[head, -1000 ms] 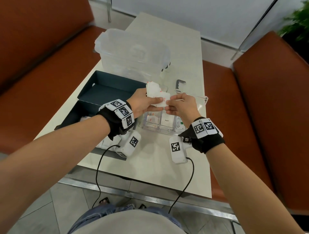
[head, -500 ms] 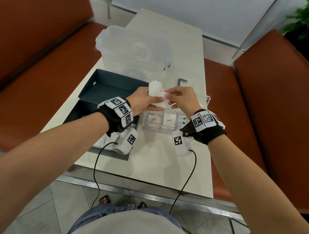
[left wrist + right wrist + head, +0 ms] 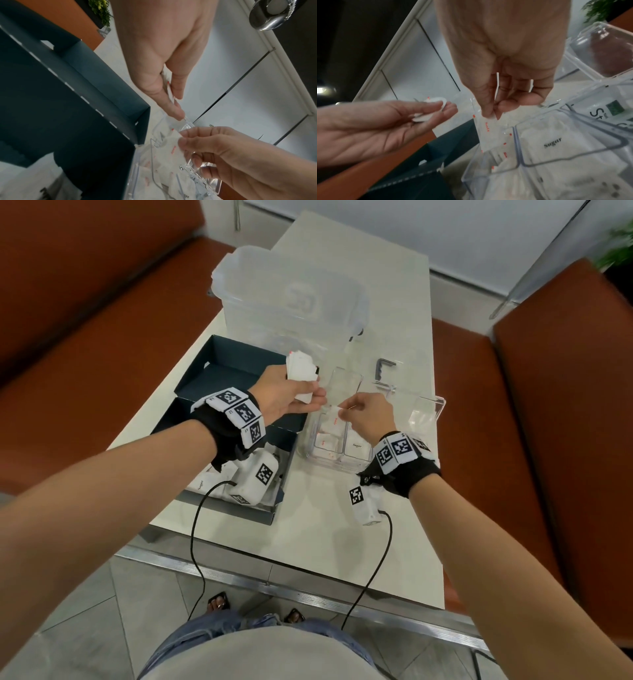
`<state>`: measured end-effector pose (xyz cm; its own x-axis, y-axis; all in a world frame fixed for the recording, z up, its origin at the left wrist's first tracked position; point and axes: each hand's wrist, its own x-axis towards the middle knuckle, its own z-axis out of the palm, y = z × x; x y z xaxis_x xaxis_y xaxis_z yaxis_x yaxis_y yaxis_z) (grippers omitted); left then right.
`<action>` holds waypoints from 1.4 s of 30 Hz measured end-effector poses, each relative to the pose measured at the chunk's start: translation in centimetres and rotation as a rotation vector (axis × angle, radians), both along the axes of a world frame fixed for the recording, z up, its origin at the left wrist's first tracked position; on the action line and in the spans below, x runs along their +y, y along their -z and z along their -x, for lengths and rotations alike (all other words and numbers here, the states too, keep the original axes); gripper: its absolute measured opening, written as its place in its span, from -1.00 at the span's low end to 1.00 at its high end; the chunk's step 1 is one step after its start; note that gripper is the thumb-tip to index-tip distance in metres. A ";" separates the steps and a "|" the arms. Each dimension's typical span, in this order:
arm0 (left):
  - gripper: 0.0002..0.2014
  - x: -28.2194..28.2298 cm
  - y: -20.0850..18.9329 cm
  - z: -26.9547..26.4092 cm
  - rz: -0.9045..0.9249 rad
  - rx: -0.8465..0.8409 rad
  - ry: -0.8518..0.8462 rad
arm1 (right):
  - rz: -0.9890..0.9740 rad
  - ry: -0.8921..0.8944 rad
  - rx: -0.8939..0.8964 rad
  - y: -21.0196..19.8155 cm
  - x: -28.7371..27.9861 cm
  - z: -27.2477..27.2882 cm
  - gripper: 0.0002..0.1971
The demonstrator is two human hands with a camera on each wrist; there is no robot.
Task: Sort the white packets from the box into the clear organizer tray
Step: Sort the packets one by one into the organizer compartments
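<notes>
My left hand (image 3: 291, 398) holds a small stack of white packets (image 3: 301, 371) between thumb and fingers, just left of the clear organizer tray (image 3: 318, 455). My right hand (image 3: 363, 414) pinches one white salt packet (image 3: 491, 134) with red print by its top edge, hanging over the tray's near left compartment. That compartment holds other red-printed packets (image 3: 325, 443); the one beside it holds a sugar packet (image 3: 552, 143). The dark blue box (image 3: 219, 364) lies to the left, with more packets (image 3: 202, 484) at its near end under my left wrist.
A large lidded clear container (image 3: 291, 299) stands behind the box. A small metal bracket (image 3: 382, 368) lies on the white table (image 3: 315, 535) beyond the tray. The tray's clear lid (image 3: 424, 412) sits to its right. Brown bench seats flank the table.
My right hand drew one packet off the stack and moved down and right with it over the tray. My left hand stayed up with the remaining stack.
</notes>
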<state>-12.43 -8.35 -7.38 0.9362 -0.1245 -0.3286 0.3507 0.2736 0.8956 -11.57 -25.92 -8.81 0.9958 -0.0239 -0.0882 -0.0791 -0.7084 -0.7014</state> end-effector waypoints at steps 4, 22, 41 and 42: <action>-0.75 0.2 0.1 0.1 -0.008 0.004 0.000 | 0.093 -0.073 0.091 0.8 0.8 0.3 -0.84; -0.70 0.3 -0.8 0.6 0.104 0.130 0.080 | 0.588 -0.260 -0.089 1.4 1.5 1.0 -0.76; -0.69 -1.5 -1.6 1.2 0.057 0.116 0.232 | -0.305 -0.027 -0.109 -3.2 -1.1 0.9 -0.80; -0.69 -1.6 -1.6 1.2 0.051 0.114 0.220 | -0.314 -0.009 -0.109 -3.2 -1.3 0.9 -0.79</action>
